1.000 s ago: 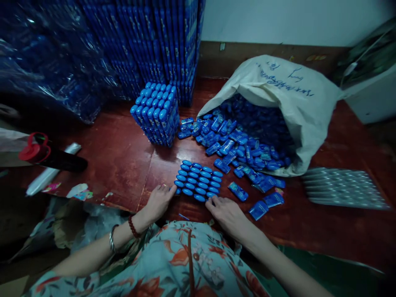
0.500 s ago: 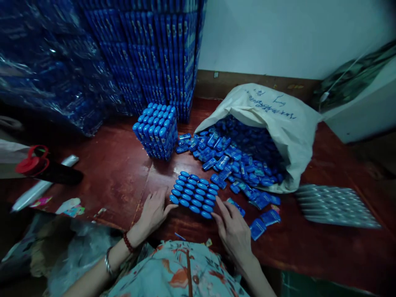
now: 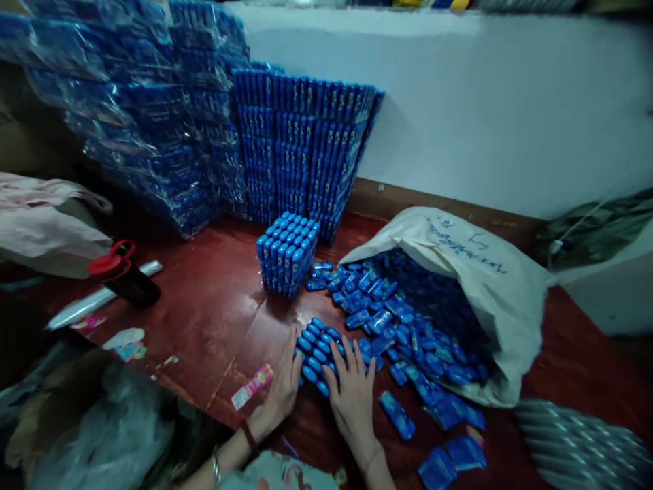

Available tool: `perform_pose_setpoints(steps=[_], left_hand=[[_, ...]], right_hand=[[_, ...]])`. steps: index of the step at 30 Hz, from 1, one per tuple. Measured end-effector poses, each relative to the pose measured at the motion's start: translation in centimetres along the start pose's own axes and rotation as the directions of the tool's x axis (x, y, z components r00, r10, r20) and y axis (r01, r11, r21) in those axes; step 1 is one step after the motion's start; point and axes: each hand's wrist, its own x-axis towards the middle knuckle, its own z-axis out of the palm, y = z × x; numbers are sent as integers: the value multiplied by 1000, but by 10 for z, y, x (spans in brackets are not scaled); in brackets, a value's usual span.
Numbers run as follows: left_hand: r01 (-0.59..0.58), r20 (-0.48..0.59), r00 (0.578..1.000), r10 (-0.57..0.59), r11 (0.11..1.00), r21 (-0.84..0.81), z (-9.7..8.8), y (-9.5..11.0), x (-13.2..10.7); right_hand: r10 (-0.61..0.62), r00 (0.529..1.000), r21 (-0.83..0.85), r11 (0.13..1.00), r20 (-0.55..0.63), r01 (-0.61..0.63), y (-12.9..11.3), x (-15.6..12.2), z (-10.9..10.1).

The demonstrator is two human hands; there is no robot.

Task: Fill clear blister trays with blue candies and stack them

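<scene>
Flanking the block of blue packs (image 3: 315,355) at the near centre of the red table (image 3: 204,320), the left hand (image 3: 279,389) lies straight-fingered against the block's left side, while the right hand (image 3: 352,401) is spread, fingers extended over its right part. A taller stack (image 3: 288,255) stands on the far side; to the right, loose packs (image 3: 380,318) spill from the white sack (image 3: 510,320).

Film-wrapped stacks (image 3: 147,129) and a sack (image 3: 474,262) of blue packets (image 3: 380,320) suggest a packing workshop
</scene>
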Motion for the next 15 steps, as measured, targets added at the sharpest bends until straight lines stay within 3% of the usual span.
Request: perform_pose_setpoints(steps=[2, 8, 10, 13, 15], left_hand=[[29, 4, 1000, -29, 999, -45, -8, 5, -1], [-79, 277, 958, 68, 996, 29, -30, -3, -11], [-80, 259, 964, 59, 994, 74, -29, -10, -17], [-40, 149, 988, 28, 997, 73, -27, -16, -24], [-83, 96, 993, 75, 993, 82, -29, -17, -30]], right_hand=[[33, 999, 22, 999, 26, -34, -2, 0, -4], [74, 995, 76, 994, 73, -80, -7, 2, -8], [74, 995, 80, 994, 64, -79, -7, 2, -8], [76, 996, 78, 994, 38, -79, -7, 3, -8], [75, 997, 78, 994, 23, -76, -7, 2, -7]])
